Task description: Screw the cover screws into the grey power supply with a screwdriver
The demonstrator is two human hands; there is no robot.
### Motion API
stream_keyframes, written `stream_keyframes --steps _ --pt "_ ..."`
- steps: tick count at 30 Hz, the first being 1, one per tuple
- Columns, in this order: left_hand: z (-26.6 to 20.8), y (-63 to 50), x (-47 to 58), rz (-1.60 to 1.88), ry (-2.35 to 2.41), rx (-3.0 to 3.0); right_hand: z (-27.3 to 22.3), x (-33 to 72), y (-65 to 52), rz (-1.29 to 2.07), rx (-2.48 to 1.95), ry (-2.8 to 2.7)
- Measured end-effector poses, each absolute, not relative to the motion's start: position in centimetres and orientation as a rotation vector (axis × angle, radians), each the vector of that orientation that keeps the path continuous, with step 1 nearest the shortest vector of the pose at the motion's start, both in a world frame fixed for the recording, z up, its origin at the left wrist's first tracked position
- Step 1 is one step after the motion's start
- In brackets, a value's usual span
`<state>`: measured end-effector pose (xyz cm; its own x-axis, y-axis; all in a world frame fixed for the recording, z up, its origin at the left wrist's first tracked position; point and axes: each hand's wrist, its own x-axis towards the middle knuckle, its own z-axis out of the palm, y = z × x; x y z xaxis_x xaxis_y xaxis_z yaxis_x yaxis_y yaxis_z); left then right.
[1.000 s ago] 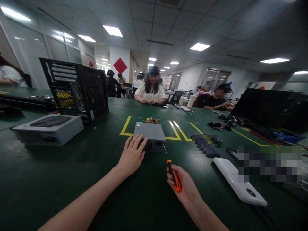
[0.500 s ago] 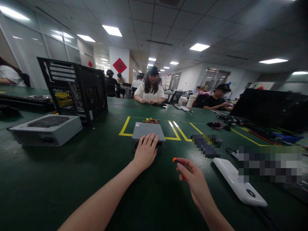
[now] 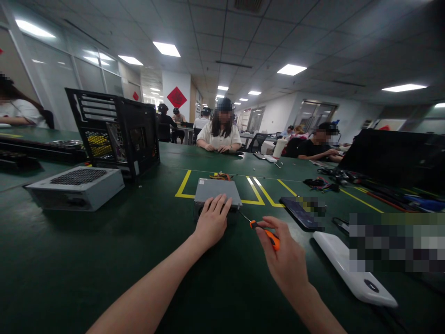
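Note:
A grey computer power supply (image 3: 217,189) lies on the green table in front of me, with a bundle of coloured wires (image 3: 221,176) at its far side. My left hand (image 3: 212,218) rests on its near top edge, fingers stretched over the top face; the thumb is hidden. In my right hand (image 3: 283,246) is a screwdriver (image 3: 273,239) with an orange and black handle, pinched between thumb and fingers. Its thin shaft points left toward the power supply's right near corner. Whether the tip touches the casing I cannot tell.
A second power supply (image 3: 74,185) and an open black computer case (image 3: 114,130) stand at left. To the right lie a dark phone-like object (image 3: 301,213), a white device (image 3: 351,266) and a black monitor-like panel (image 3: 396,157). A person (image 3: 220,132) sits opposite.
My right hand has turned the screwdriver so its shaft now points at the power supply's right near corner. My left hand stays on the power supply. The view has shifted slightly.

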<state>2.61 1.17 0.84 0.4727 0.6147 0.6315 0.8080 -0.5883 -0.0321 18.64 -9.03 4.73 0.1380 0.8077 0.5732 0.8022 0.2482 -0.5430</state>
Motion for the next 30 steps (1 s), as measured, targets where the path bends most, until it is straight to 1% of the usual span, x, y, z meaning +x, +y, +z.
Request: stream_keyframes --steps 6,10,14,19,25,30 --pt "0.7 0.9 2.2 -0.840 -1.207 -2.383 4.2 18.7 -9.5 -0.286 -1.410 -1.776" --pt "0.5 0.8 2.2 -0.888 -1.238 -2.361 4.4 18.9 -9.4 -0.417 -1.359 -1.824" --pt "0.4 0.9 2.0 -0.898 -1.227 -2.375 4.3 18.7 -9.2 -0.445 -1.436 -1.796" --pt "0.4 1.0 1.8 -0.891 -1.197 -2.389 3.7 18.4 -9.4 -0.489 -1.242 -1.887" --pt "0.4 0.9 1.7 -0.875 -1.195 -2.388 3.9 18.6 -9.3 -0.440 -1.372 -1.838" --pt "0.5 0.9 1.6 -0.871 -1.180 -2.402 3.2 18.6 -9.0 -0.540 -1.076 -1.940"
